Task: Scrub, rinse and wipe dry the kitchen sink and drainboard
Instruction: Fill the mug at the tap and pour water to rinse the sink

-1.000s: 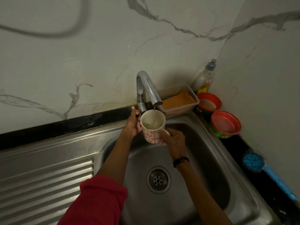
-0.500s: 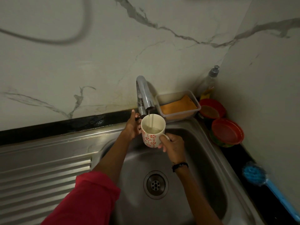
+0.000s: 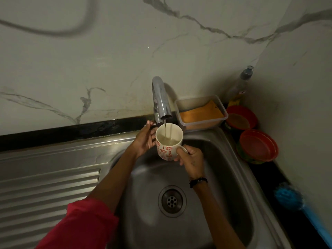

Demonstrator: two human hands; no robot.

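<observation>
Right hand (image 3: 191, 159) fingers clamp the mug (image 3: 168, 142) under the tap (image 3: 160, 99); left hand (image 3: 144, 140) fingers unclear.

Mug (image 3: 168, 147): white, red floral motifs, gripped by right hand (image 3: 191, 159). Sleeve (image 3: 80, 225) on left arm: red. Sink (image 3: 224, 177): grey steel. Tap (image 3: 160, 99): chrome. Sponge (image 3: 201, 115): orange, in clear tub (image 3: 181, 105). Bowls (image 3: 258, 147): red. Brush (image 3: 289, 196): blue. Wall (image 3: 107, 60): white marble, grey veins. Wristband (image 3: 197, 181): black.
</observation>
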